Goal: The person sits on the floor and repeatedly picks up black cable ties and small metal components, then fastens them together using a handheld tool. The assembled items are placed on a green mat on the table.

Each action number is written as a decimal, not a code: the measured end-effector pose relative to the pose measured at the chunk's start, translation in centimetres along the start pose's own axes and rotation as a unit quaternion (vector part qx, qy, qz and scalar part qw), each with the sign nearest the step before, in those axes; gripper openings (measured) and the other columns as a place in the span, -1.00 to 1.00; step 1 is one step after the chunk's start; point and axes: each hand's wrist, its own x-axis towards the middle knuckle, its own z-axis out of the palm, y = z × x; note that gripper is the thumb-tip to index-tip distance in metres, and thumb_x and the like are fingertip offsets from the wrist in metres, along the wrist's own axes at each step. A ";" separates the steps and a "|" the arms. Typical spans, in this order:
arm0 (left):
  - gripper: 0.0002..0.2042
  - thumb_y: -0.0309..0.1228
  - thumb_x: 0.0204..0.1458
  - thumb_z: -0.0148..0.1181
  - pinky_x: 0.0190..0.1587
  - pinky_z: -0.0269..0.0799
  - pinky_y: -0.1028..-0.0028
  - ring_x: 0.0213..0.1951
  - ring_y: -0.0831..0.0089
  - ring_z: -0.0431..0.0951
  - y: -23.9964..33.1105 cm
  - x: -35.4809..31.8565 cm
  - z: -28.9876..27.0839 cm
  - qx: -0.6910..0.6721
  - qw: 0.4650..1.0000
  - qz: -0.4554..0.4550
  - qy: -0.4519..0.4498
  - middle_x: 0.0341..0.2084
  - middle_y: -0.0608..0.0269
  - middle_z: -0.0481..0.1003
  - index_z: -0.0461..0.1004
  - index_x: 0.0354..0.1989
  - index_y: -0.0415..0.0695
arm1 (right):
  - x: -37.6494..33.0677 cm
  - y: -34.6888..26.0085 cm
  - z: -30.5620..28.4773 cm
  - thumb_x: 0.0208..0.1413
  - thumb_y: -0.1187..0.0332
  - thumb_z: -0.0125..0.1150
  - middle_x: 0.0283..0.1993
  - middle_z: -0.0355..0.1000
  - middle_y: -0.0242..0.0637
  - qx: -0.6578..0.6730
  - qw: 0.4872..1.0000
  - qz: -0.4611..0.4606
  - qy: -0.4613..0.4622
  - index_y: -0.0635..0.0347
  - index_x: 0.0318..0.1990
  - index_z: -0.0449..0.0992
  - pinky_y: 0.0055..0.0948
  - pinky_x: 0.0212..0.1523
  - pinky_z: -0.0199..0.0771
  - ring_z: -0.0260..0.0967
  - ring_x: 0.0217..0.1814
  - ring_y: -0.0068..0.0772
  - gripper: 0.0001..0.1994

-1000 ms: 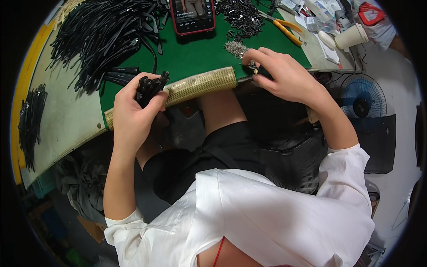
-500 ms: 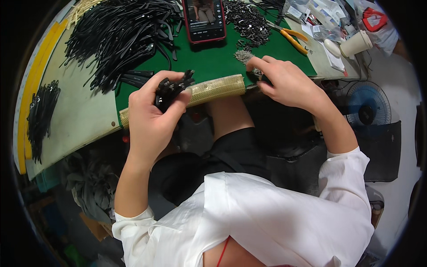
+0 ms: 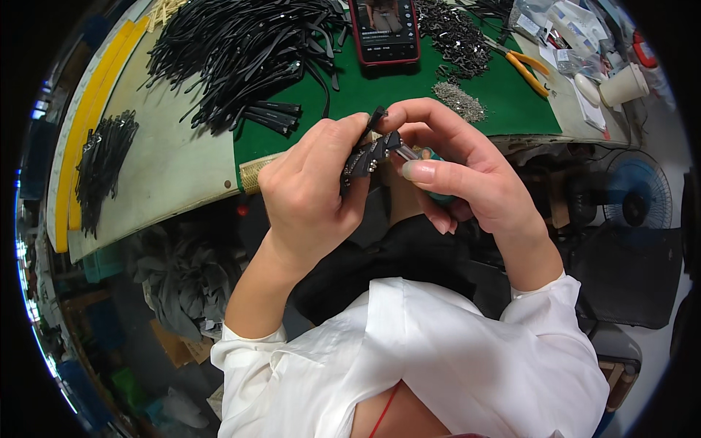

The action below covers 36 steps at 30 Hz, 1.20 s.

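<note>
My left hand [image 3: 310, 179] is closed around a bundle of black eyeglass temples [image 3: 370, 156], whose ends with small metal bits stick out to the right. Against those ends, my right hand [image 3: 482, 171] has its thumb and index finger close by. It holds a small screwdriver [image 3: 442, 197] with a teal handle and a silver shaft, mostly hidden in the palm. The shaft points at the bundle. A larger heap of black temples [image 3: 241, 55] lies on the green mat, with a smaller bunch of temples [image 3: 102, 171] at the left.
Beyond my hands, a pile of tiny silver screws [image 3: 458, 101] lies near small black parts [image 3: 456, 44]. A red-cased phone [image 3: 385, 52] stands behind. Orange-handled pliers [image 3: 529, 77], a white cup [image 3: 624, 86] and a blue fan [image 3: 634, 191] are at the right. A gold roll [image 3: 252, 174] edges the table.
My right hand has come left from the screw pile to the temples' ends. My left hand has turned the bundle towards it. The whole view has shifted slightly.
</note>
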 end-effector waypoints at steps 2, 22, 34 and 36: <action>-0.59 -0.70 -0.33 0.25 -0.51 0.43 0.39 -0.53 0.22 0.55 0.0 0.0 0.0 0.010 1.000 0.006 0.002 -0.49 0.12 0.51 0.52 -0.17 -0.26 | 0.1 0.3 -0.1 0.26 0.30 0.13 -0.13 0.37 -0.28 0.005 1.000 -0.010 -0.003 0.07 0.17 0.31 -0.70 -0.69 0.23 0.28 -0.65 -0.68 -0.64; -0.64 -0.62 -0.19 0.16 -0.43 0.45 0.22 -0.41 0.11 0.58 -2.3 0.2 -2.4 0.209 0.972 -0.073 -0.083 -0.42 0.10 0.54 0.44 -0.13 -0.12 | 1.9 4.2 1.2 0.11 0.34 0.27 -0.44 0.48 -0.05 -0.491 0.832 -0.224 0.130 0.29 0.20 0.17 -0.15 -0.43 0.46 0.49 -0.46 0.07 -0.44; -0.89 -0.54 0.12 0.30 -0.32 0.40 0.66 -0.37 0.70 0.44 -7.0 0.7 -4.5 -0.133 0.950 -0.187 0.212 -0.42 0.37 0.51 0.49 -0.26 -0.26 | 0.1 3.6 -3.6 0.11 0.34 0.27 -0.29 0.51 -0.09 -0.446 0.872 -0.142 0.144 0.19 0.12 0.31 -0.24 -0.26 0.46 0.52 -0.29 0.00 -0.56; -0.90 -0.50 0.12 0.31 -0.33 0.37 0.67 -0.39 0.71 0.43 -8.1 -0.3 -4.8 -0.088 0.961 -0.216 0.146 -0.44 0.41 0.51 0.52 -0.29 -0.26 | 0.0 3.4 -3.7 0.11 0.34 0.27 -0.29 0.50 -0.09 -0.454 0.870 -0.135 0.141 0.19 0.11 0.33 -0.25 -0.25 0.46 0.52 -0.29 -0.01 -0.57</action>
